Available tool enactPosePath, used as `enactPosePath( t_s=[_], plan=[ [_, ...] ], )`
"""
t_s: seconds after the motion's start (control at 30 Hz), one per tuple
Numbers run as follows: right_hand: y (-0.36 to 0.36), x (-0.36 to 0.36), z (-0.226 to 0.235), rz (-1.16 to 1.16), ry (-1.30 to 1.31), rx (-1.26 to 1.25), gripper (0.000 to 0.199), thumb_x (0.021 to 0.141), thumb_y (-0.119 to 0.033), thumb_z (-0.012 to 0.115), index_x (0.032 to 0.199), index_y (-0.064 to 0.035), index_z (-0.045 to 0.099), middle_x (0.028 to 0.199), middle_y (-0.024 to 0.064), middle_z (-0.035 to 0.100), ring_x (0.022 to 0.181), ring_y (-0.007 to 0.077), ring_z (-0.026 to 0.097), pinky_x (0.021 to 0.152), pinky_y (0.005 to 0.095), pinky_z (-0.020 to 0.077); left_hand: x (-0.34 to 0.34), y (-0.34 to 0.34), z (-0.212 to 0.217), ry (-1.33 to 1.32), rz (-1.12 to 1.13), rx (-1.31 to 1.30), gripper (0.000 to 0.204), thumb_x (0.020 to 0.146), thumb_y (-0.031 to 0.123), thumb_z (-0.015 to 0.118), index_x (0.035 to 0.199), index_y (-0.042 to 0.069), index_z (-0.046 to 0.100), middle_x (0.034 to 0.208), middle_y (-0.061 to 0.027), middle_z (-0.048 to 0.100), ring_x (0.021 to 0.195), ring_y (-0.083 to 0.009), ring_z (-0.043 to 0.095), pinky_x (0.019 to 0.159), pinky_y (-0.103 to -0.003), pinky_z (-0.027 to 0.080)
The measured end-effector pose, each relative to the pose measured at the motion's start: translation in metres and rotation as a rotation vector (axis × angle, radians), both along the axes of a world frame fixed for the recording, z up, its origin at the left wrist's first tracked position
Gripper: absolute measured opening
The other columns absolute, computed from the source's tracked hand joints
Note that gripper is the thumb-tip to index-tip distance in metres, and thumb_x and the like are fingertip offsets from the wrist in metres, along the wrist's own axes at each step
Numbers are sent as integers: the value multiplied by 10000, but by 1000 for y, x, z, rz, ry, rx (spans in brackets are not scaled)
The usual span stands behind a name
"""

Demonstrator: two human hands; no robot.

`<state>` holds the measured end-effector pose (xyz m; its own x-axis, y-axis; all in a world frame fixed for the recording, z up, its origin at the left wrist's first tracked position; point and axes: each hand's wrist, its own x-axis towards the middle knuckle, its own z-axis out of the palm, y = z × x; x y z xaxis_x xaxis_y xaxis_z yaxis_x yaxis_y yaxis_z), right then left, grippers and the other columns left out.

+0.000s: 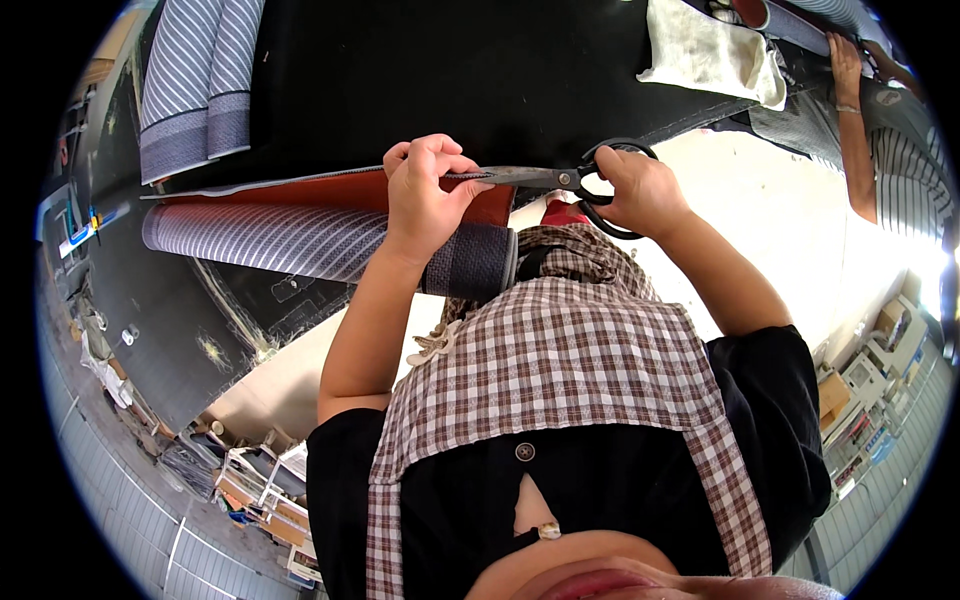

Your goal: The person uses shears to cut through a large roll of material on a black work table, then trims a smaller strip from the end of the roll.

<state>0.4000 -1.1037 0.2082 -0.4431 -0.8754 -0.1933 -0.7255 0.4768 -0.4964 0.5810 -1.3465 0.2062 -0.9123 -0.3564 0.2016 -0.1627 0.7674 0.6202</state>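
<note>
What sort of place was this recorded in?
Probably a mat or textile workshop: striped rolls on a black worktable, scissors in the right hand, another person nearby.

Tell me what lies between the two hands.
In the head view, scissors lie there, held by the right hand, blades pointing toward the left hand.
</note>
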Motion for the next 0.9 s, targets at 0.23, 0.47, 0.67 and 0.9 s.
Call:
enactPosePath(
  t_s=[0.23, 0.47, 0.67, 0.9],
  plan=[
    [1, -1, 0, 8, 19, 13, 639, 739, -617, 821, 936, -74, 546, 859, 113, 661, 821, 346, 675, 685, 470, 534, -1, 0, 0, 2, -8, -2, 499, 760, 179, 893, 1080, 67, 527, 879, 21, 775, 1098, -213, 535, 1005, -391, 347],
    [-2, 1, 11, 36, 70, -29, 646, 746, -599, 814, 1003, -59, 571, 965, 109, 640, 957, 327, 662, 775, 452, 542, -3, 1, 0, 46, 1, 12, 474, 750, 187, 899, 1048, 79, 547, 849, 19, 757, 828, -179, 670, 988, -417, 322],
    [-4, -2, 11, 41, 50, 1, 654, 753, -617, 805, 985, -62, 549, 924, 125, 646, 917, 345, 671, 756, 463, 540, -3, 1, 0, 23, -3, 10, 454, 766, 182, 886, 1041, 82, 539, 856, 19, 763, 836, -178, 670, 990, -416, 324],
    [-3, -2, 5, 29, -33, 28, 646, 770, -640, 790, 921, -75, 515, 812, 125, 659, 789, 370, 678, 695, 482, 531, -2, 0, -3, 44, -3, 14, 438, 775, 177, 876, 1039, 89, 538, 860, 26, 767, 872, -176, 665, 991, -411, 328]
  ],
)
